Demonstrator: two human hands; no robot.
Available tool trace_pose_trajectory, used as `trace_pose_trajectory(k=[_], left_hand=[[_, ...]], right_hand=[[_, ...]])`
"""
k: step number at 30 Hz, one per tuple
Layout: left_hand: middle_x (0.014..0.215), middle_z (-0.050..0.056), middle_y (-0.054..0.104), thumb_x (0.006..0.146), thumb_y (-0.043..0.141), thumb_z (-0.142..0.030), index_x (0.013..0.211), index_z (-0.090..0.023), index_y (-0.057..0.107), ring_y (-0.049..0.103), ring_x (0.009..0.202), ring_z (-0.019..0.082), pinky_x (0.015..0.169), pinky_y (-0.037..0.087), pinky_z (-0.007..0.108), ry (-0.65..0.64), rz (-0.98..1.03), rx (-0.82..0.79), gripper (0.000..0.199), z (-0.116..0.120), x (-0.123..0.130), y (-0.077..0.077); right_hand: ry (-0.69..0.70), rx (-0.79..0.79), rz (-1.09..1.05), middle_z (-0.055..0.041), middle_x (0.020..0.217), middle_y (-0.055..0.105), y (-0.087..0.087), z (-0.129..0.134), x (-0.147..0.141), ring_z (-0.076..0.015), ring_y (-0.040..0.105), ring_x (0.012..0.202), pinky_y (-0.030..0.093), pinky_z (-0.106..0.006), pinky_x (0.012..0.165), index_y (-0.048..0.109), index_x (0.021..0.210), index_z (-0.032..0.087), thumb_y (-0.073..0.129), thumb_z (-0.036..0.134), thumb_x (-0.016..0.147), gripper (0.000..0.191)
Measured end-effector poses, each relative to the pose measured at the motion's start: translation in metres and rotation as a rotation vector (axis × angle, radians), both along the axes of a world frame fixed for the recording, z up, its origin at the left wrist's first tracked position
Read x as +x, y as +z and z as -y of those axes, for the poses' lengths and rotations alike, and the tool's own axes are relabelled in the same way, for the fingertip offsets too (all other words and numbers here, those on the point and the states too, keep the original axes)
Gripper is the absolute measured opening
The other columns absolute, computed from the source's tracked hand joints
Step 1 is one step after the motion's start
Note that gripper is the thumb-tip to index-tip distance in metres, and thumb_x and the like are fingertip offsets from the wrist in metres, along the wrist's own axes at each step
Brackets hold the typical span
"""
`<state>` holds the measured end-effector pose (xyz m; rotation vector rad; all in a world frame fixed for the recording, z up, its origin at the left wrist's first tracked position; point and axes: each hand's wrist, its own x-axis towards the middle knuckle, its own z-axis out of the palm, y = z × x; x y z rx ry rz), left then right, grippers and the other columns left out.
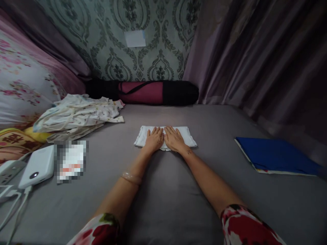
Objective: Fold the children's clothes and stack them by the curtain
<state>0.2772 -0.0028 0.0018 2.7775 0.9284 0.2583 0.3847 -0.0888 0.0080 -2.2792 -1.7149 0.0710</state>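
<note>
A white folded cloth (187, 134) lies flat on the grey sheet (168, 190), straight ahead of me. My left hand (154, 139) rests palm down on its middle, slightly left, with the fingers stretched forward. Beside it, my right hand (175, 139) also lies flat on the cloth, fingers pointing away from me. The two hands are side by side, the thumbs close together. Both hands cover the centre of the cloth, while its ends show on either side. Neither hand grips anything.
To the left lie a heap of light printed clothes (81, 112), a white power bank (38, 166) with cables, a power strip (10, 170) and a blurred packet (73, 161). A blue folded cloth (276, 154) is at right. A black and maroon long bag (143, 92) lies along the wall.
</note>
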Motion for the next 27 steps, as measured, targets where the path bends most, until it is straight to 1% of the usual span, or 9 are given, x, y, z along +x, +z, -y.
trace_pose_trajectory(k=[3,7,11,14,16,19,21,24,27], left_hand=[[0.15,0.011,0.041,0.099,0.027,-0.03,0.142,-0.02,0.041,0.031,0.142,0.027,0.115,0.02,0.057,0.002,0.014,0.001,0.046,0.001,0.0,0.001],[0.148,0.012,0.043,0.099,0.029,-0.028,0.138,-0.017,0.044,0.032,0.141,0.026,0.115,0.021,0.055,0.015,0.051,0.017,0.044,0.001,-0.003,0.003],[0.145,0.012,0.047,0.096,0.029,-0.019,0.136,-0.016,0.045,0.037,0.139,0.023,0.116,0.022,0.048,0.087,0.152,0.08,0.043,-0.002,-0.006,0.007],[0.143,0.013,0.05,0.093,0.031,-0.014,0.136,-0.014,0.045,0.038,0.138,0.023,0.115,0.025,0.045,0.103,0.203,0.11,0.046,-0.004,-0.006,0.008],[0.142,0.013,0.051,0.091,0.032,-0.013,0.136,-0.015,0.045,0.039,0.138,0.024,0.114,0.026,0.045,0.08,0.199,0.099,0.047,-0.003,-0.006,0.008],[0.143,0.014,0.049,0.09,0.033,-0.013,0.137,-0.014,0.044,0.038,0.138,0.024,0.114,0.026,0.046,0.046,0.168,0.068,0.048,0.002,-0.005,0.01],[0.144,0.013,0.049,0.092,0.032,-0.014,0.137,-0.014,0.044,0.037,0.139,0.024,0.115,0.026,0.046,0.039,0.162,0.064,0.047,0.006,-0.004,0.012],[0.144,0.013,0.049,0.096,0.027,-0.021,0.138,-0.015,0.044,0.036,0.139,0.023,0.116,0.022,0.047,0.046,0.181,0.087,0.045,0.01,-0.003,0.012],[0.148,0.013,0.044,0.099,0.026,-0.029,0.141,-0.015,0.042,0.031,0.142,0.026,0.116,0.018,0.053,0.027,0.121,0.086,0.047,0.011,-0.004,0.008]], right_hand=[[0.004,0.007,-0.004,-0.0105,0.153,0.034,-0.001,0.0,0.001,-0.0237,0.024,0.143,0.014,-0.045,0.117,0.036,0.147,0.011,0.027,0.028,0.098,0.053],[0.012,0.016,-0.015,-0.0121,0.154,0.033,0.003,0.001,0.003,-0.0244,0.023,0.144,0.013,-0.046,0.117,0.035,0.147,0.008,0.027,0.027,0.097,0.054],[-0.004,0.122,0.045,-0.0123,0.155,0.031,0.009,0.001,0.0,-0.0239,0.019,0.145,0.009,-0.047,0.118,0.035,0.147,0.007,0.026,0.027,0.098,0.054],[0.032,0.071,0.041,-0.0125,0.154,0.033,0.006,-0.001,-0.004,-0.0232,0.021,0.144,0.011,-0.046,0.117,0.037,0.146,0.009,0.027,0.03,0.098,0.053],[0.054,0.018,0.025,-0.0128,0.153,0.033,0.002,-0.001,-0.007,-0.0237,0.023,0.144,0.013,-0.045,0.117,0.036,0.147,0.009,0.027,0.031,0.098,0.054],[0.064,0.004,0.012,-0.0131,0.154,0.032,0.002,0.0,-0.007,-0.0243,0.022,0.144,0.013,-0.045,0.117,0.035,0.147,0.006,0.026,0.03,0.098,0.055],[0.055,0.017,0.004,-0.0134,0.154,0.032,0.005,0.001,-0.005,-0.024,0.022,0.144,0.013,-0.044,0.117,0.035,0.147,0.005,0.025,0.029,0.098,0.055],[-0.008,0.094,0.028,-0.0135,0.154,0.031,0.009,0.005,-0.001,-0.0233,0.02,0.145,0.01,-0.045,0.118,0.035,0.146,0.006,0.026,0.027,0.097,0.055],[-0.058,0.088,0.027,-0.0138,0.154,0.033,0.007,0.009,0.002,-0.0237,0.021,0.144,0.011,-0.045,0.118,0.037,0.146,0.006,0.026,0.027,0.097,0.054]])
